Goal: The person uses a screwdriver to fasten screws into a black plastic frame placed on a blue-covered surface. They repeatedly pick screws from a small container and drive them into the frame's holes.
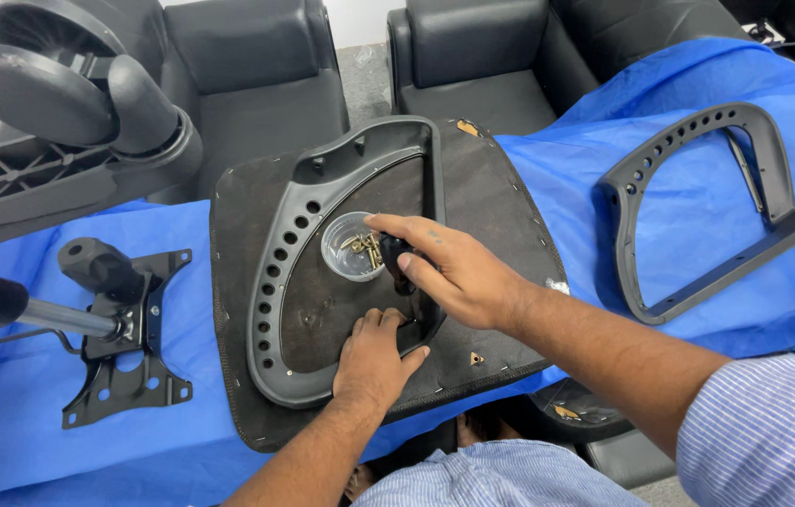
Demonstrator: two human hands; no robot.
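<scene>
An upturned chair seat [491,202] with a dark fabric underside lies on a blue cloth. A dark grey plastic armrest frame [277,263] rests on it. My left hand [374,361] presses on the frame's lower bar. My right hand [449,272] grips the black handle of a tool [392,252], held upright just above the left hand. Inside the frame's loop stands a small clear cup [349,246] with brass-coloured screws.
A second armrest frame [707,202] lies to the right on the blue cloth [22,413]. A black metal tilt mechanism [125,329] with a lever lies at left. A chair base with castors [50,89] sits at top left, black armchairs [473,56] behind.
</scene>
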